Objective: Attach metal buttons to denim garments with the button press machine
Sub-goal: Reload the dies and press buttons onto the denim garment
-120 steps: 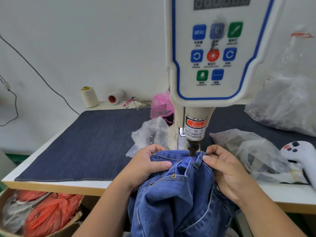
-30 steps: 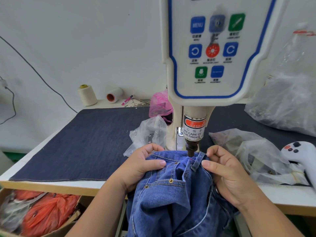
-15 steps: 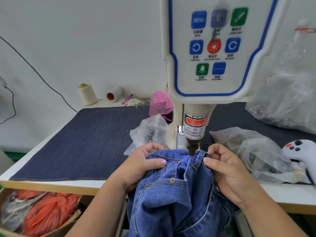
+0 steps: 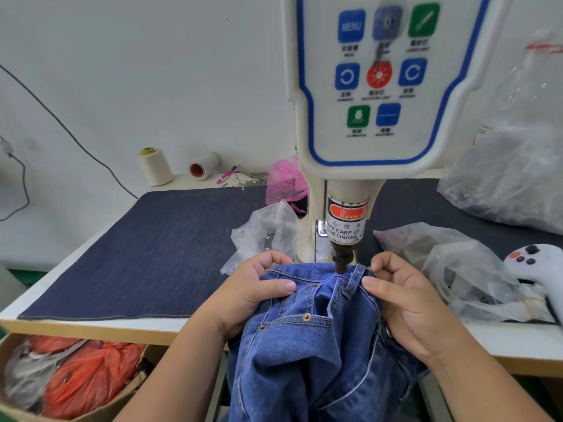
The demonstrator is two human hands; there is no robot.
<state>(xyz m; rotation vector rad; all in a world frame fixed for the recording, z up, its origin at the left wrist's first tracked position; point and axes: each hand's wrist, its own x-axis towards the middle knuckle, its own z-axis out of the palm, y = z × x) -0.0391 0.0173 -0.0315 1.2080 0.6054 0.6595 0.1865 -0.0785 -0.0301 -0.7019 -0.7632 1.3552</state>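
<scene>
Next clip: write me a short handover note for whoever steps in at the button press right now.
Left hand: grips the jeans waistband, left of the press head.
Right hand: pinches the waistband by the belt loop.
Waistband lies under the press head; a red light dot marks a spot just below it.
Done: pocket rivets are on.
Left: no button visible at the marked spot; press it, keeping fingers away from the head.
</scene>
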